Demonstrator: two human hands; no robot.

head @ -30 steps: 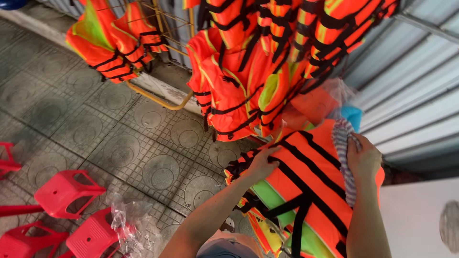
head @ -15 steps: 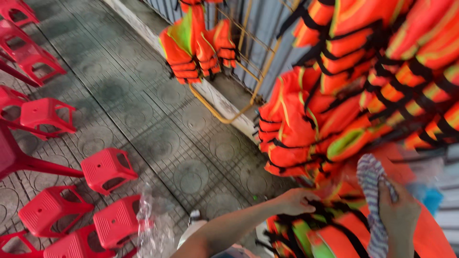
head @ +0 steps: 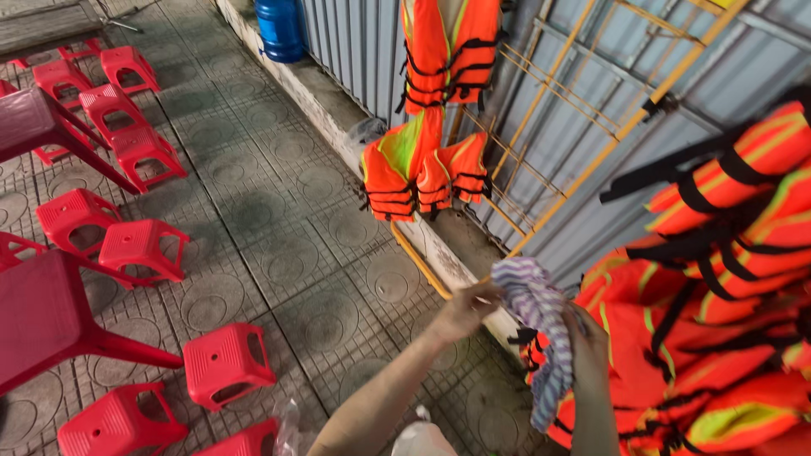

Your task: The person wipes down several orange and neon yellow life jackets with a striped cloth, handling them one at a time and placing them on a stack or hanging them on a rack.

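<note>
I see the striped cloth (head: 541, 338) bunched between both hands, hanging in front of the orange life vests (head: 718, 338). My left hand (head: 465, 311) has its grip pinched on the cloth's upper edge; my right hand (head: 585, 342) has its grip closed around the middle, the rest dangling below. Red stools (head: 226, 363) stand on the tiled floor (head: 279, 211) to the left.

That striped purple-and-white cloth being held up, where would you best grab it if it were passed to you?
Take the striped purple-and-white cloth by its loose lower end, coming from below: it hangs limp and bunched under the left hand and right hand, which already occupy its top. A pinching grip suits it, since the soft fabric gathers easily.
</note>
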